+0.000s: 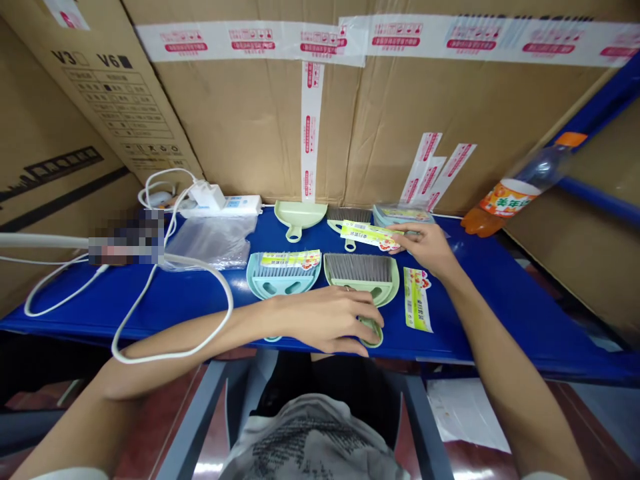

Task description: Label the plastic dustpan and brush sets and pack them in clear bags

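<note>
Right hand (425, 248) holding card (364, 233), left hand (333, 320) at green dustpan (395, 283) — blue table (520, 300)

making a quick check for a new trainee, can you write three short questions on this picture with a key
1. Which thing does the right hand hold?
A) orange soda bottle
B) yellow-green label card
C) clear plastic bag

2. True or false: the left hand is on the white power strip.

3. Fill in: another label card lies across the bristles of the brush in the front ___ dustpan.

Key:
1. B
2. False; it is at the handle end of the front light-green dustpan.
3. light-blue
</note>
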Motion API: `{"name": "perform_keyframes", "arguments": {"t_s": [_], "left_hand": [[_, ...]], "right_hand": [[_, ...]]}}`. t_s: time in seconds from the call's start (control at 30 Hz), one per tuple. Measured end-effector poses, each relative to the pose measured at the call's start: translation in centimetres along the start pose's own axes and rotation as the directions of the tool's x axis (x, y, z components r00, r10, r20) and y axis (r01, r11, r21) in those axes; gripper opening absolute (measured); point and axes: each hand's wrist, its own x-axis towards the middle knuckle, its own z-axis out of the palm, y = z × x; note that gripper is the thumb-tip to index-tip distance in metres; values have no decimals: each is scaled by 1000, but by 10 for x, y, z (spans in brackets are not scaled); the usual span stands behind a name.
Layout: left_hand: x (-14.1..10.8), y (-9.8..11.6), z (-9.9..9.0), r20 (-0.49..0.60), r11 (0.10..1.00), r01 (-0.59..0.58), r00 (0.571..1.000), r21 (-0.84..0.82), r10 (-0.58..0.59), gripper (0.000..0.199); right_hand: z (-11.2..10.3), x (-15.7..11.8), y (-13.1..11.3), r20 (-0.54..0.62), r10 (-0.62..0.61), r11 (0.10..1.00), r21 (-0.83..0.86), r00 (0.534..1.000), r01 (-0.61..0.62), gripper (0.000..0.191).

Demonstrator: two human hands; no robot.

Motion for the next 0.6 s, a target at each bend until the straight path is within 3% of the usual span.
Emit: {"name": "perform_keyframes", "arguments": {"t_s": [0.07,0.17,0.23,0.33,0.43,0.6], "left_hand": [[0,-7,-7,-48,995,62,997,-78,-66,23],[1,-33,-12,-107,949,316,943,-23,-317,25],[5,-52,-12,-65,871,488,872,59,-485,27],[15,-71,-9,53,730,670,731,132,-681,31],[25,-74,-9,82,628,764,624,147,-777,34],[25,-77,-14,107,582,807,573,101,-813,41]], "right_hand": [[0,-1,-4,-11,-4,1000,-28,1000,4,44],[-1,-3,-9,-45,-23,996,-87,999,19,41],[-2,-4,-10,-63,-37,991,-129,997,29,40],[-2,-3,-5,-76,-40,988,-151,996,28,39],[-2,-1,2,-77,-36,992,-126,996,26,38],[-1,0,6,-44,-25,995,-99,999,21,35]]}}
